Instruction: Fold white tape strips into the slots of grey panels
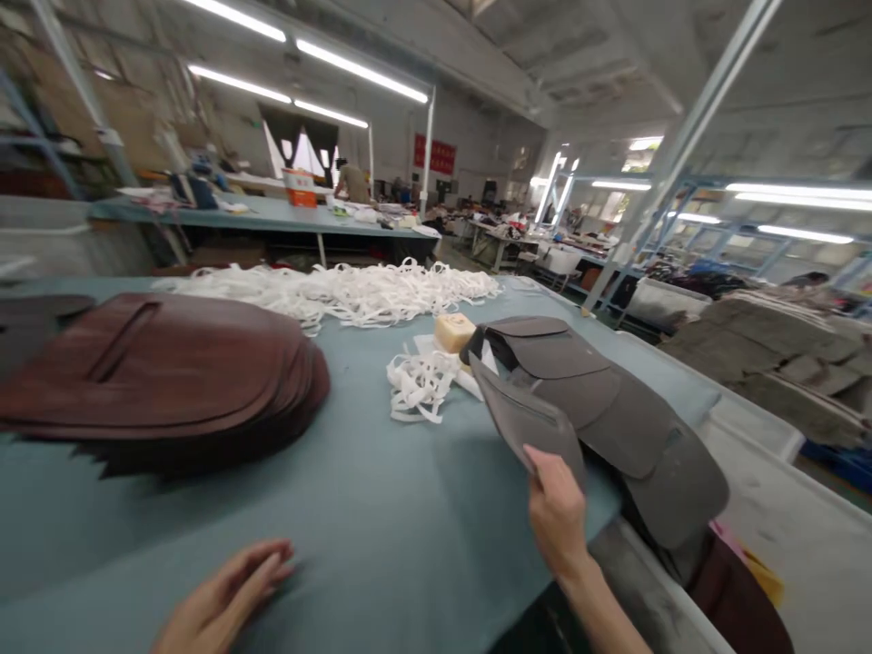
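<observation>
My right hand (559,504) grips the near edge of a grey leather-like panel (528,418), which is tilted up off the table. Beside it, more grey panels (613,400) lie overlapped in a row along the table's right edge. Low over the table at the left, my left hand (228,595) has its fingers stretched out and holds nothing. A thick stack of dark red-brown panels (197,363), the top one with a slot, lies beyond that hand. Between the two groups of panels is a small heap of white strips (422,381).
The blue-green table (381,509) carries a long pile of white strips (368,291) at its far side and a pale yellow block (454,332). White bins (769,527) stand against its right edge. Further off, a person (352,182) is near another table (272,216).
</observation>
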{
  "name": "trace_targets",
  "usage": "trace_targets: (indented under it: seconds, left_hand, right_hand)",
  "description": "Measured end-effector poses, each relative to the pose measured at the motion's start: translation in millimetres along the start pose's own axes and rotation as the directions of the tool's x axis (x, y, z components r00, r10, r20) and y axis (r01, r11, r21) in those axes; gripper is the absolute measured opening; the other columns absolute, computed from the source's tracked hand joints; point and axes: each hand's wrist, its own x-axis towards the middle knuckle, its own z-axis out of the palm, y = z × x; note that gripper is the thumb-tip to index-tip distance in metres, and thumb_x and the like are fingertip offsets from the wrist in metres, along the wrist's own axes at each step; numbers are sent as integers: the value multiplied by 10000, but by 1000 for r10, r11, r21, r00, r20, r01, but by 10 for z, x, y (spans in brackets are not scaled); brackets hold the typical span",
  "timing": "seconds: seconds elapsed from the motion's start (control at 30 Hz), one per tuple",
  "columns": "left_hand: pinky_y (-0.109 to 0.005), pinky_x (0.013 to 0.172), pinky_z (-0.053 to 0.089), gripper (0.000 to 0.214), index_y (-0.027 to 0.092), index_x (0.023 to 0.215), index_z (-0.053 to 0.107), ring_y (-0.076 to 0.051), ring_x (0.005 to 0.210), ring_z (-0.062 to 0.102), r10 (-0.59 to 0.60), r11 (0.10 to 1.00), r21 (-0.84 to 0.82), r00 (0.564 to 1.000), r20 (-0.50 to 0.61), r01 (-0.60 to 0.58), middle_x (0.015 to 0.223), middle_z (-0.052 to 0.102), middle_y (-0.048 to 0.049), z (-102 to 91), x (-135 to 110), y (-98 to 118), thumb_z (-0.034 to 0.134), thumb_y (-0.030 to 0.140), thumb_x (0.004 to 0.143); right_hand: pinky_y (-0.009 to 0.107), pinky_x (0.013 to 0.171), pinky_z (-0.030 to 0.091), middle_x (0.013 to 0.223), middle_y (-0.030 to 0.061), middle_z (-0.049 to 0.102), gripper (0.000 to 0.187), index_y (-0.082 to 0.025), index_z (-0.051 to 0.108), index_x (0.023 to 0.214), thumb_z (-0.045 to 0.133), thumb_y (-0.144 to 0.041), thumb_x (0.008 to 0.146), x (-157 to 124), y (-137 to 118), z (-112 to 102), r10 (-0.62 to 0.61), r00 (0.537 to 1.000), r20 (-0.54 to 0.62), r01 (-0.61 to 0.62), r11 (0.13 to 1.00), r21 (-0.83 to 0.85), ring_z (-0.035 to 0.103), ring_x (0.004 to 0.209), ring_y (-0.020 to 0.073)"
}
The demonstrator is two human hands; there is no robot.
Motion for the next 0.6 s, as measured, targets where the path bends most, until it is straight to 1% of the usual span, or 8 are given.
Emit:
trace_targets:
  seconds: [0.1, 0.17, 0.27, 0.33, 0.4, 0.43, 0.5, 0.6]
  left_hand:
    - [-416, 913, 498, 751, 152, 1148, 588, -299, 1073, 613, -172, 917, -324, 965, 200, 231, 1184, 637, -155, 112, -202, 69, 539, 739, 681]
    - [-417, 919, 487, 711, 149, 1171, 581, -291, 1084, 607, -174, 845, -447, 942, 288, 293, 1207, 624, -151, 82, -239, 186, 468, 715, 756]
    - [-367, 847, 514, 535, 148, 1106, 622, -269, 974, 653, -171, 873, -412, 956, 240, 260, 1105, 679, -126, -78, -302, 233, 650, 533, 736]
    - [-351, 811, 522, 505, 143, 1097, 626, -255, 905, 670, -162, 907, -353, 963, 218, 232, 1049, 699, -115, -161, -370, 178, 738, 414, 686]
    - [-343, 822, 517, 511, 141, 1105, 619, -247, 911, 668, -140, 921, -335, 970, 199, 202, 1044, 699, -111, -177, -426, 111, 753, 381, 675]
    - [-338, 834, 513, 514, 146, 1115, 612, -244, 933, 663, -131, 924, -334, 974, 184, 187, 1056, 696, -109, -161, -443, 87, 753, 375, 677]
    - [-334, 825, 518, 537, 158, 1139, 593, -247, 948, 660, -133, 926, -331, 978, 158, 180, 1069, 692, -106, -99, -458, 69, 760, 363, 671]
    - [-358, 749, 545, 576, 145, 1142, 581, -263, 842, 686, -205, 898, -359, 964, 169, 254, 1002, 709, -120, -14, -470, 94, 770, 373, 649]
  right_hand:
    - [376, 857, 433, 1047, 116, 642, 406, -163, 545, 1218, 350, -93, 869, -571, -870, 85, -280, 948, 151, 224, 924, 309, 557, 982, 217]
    - [363, 797, 447, 1017, 105, 652, 319, -189, 593, 1150, 458, -220, 863, -882, -1294, 90, -483, 842, 239, 328, 811, 484, 566, 906, 222]
    - [326, 801, 447, 961, 49, 662, 229, -249, 640, 991, 573, -404, 837, -971, -1460, 65, -584, 697, 417, 214, 724, 655, 562, 895, 201]
    - [349, 876, 430, 992, 62, 641, 221, -237, 633, 979, 514, -399, 888, -810, -1321, 134, -399, 725, 561, 25, 829, 558, 546, 954, 202]
    - [423, 901, 415, 1037, 129, 605, 302, -181, 630, 1004, 477, -418, 898, -611, -1133, 282, -105, 854, 510, -81, 941, 329, 516, 1009, 255]
    - [462, 887, 415, 1061, 162, 583, 365, -149, 616, 1060, 505, -443, 873, -529, -1055, 365, 1, 877, 481, -116, 971, 209, 500, 1027, 293]
    - [501, 859, 420, 1097, 198, 547, 512, -105, 561, 1178, 578, -460, 810, -421, -956, 506, 128, 882, 453, -167, 985, 47, 475, 1064, 347]
    - [465, 876, 433, 1159, 196, 514, 724, -92, 463, 1296, 677, -453, 706, -322, -904, 591, 210, 838, 504, -277, 959, 61, 479, 1105, 348]
